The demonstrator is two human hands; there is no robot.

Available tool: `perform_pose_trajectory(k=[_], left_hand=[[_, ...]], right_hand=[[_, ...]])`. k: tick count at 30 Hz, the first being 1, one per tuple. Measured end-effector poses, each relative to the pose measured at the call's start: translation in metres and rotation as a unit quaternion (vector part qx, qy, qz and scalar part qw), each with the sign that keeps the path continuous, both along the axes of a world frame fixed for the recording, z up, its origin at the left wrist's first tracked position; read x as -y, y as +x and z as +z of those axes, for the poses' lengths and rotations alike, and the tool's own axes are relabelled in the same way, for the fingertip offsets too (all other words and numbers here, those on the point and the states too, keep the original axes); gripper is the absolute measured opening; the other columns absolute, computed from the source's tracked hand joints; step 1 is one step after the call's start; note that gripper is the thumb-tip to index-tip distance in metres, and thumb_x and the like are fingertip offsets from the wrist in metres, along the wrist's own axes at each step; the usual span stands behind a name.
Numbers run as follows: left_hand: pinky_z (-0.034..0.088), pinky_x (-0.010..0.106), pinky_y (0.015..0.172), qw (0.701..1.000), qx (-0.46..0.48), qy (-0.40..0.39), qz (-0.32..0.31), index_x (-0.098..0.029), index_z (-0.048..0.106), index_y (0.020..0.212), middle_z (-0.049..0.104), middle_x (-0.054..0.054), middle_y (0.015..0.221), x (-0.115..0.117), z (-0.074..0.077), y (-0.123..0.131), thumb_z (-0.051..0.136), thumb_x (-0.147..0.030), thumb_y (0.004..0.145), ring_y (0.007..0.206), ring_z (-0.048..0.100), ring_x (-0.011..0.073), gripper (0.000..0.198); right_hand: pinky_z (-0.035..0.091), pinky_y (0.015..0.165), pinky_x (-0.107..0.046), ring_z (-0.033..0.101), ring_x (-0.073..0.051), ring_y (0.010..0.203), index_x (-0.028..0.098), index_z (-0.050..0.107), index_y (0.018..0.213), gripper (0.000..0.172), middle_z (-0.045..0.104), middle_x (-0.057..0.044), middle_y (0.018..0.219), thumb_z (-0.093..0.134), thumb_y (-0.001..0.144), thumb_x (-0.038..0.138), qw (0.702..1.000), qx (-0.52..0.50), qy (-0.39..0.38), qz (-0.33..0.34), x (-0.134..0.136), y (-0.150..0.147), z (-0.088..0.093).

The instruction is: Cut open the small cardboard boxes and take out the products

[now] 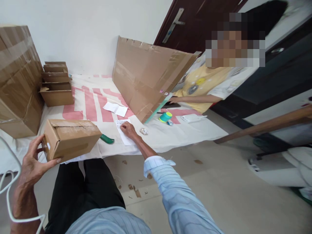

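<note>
The left hand (34, 167) is spread across the end of the brown carton (76, 139) and holds it, thumb at the lower edge, fingers at the upper. The carton extends rightward from that grip. Well right of it, the right hand (128, 130) has curled fingers on a printed sheet (125, 139); whether they pinch anything cannot be told. Between the hands, a green object (107, 139) lies just beside the carton's far end.

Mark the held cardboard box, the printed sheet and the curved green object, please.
Cardboard box (79, 142): head view, on its long side.
Printed sheet (127, 140): head view, on its lower part.
Curved green object (107, 139): head view, on its middle.
</note>
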State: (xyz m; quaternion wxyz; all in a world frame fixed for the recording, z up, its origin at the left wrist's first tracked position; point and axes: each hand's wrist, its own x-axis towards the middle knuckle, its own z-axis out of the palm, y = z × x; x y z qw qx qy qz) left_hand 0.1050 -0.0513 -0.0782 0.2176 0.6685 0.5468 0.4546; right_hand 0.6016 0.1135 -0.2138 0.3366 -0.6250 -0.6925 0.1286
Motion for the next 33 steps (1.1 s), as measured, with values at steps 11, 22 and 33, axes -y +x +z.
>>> perform_pose_trajectory(k=[11, 22, 33], left_hand=[[0.061, 0.058, 0.108, 0.999, -0.004, 0.034, 0.017, -0.024, 0.054, 0.154, 0.053, 0.015, 0.157, 0.001, -0.007, -0.002, 0.094, -0.056, 0.065, 0.145, 0.055, 0.0420, 0.102], [0.051, 0.058, 0.117, 0.998, -0.027, 0.053, -0.006, -0.023, 0.051, 0.154, 0.052, 0.017, 0.157, 0.012, -0.001, 0.014, 0.093, -0.049, 0.069, 0.149, 0.051, 0.0408, 0.099], [0.042, 0.061, 0.125, 0.994, -0.062, 0.094, 0.007, -0.024, 0.050, 0.157, 0.052, 0.018, 0.156, 0.023, 0.009, 0.043, 0.096, -0.039, 0.065, 0.148, 0.049, 0.0418, 0.104]], right_hand=[[0.049, 0.085, -0.032, 0.060, -0.021, 0.086, 0.023, 0.063, 0.074, 0.014, 0.071, -0.005, 0.085, 0.053, 0.082, 0.018, 0.999, -0.017, 0.025, -0.036, 0.008, -0.014, 0.013], [0.055, 0.079, -0.037, 0.063, -0.024, 0.080, 0.025, 0.067, 0.079, 0.017, 0.072, -0.007, 0.083, 0.055, 0.087, 0.034, 0.989, -0.085, 0.119, -0.026, 0.036, -0.040, 0.060], [0.059, 0.090, -0.046, 0.069, -0.026, 0.097, 0.029, 0.078, 0.099, 0.011, 0.075, -0.007, 0.100, 0.068, 0.100, 0.026, 0.906, -0.010, 0.305, 0.294, 0.131, -0.188, 0.230]])
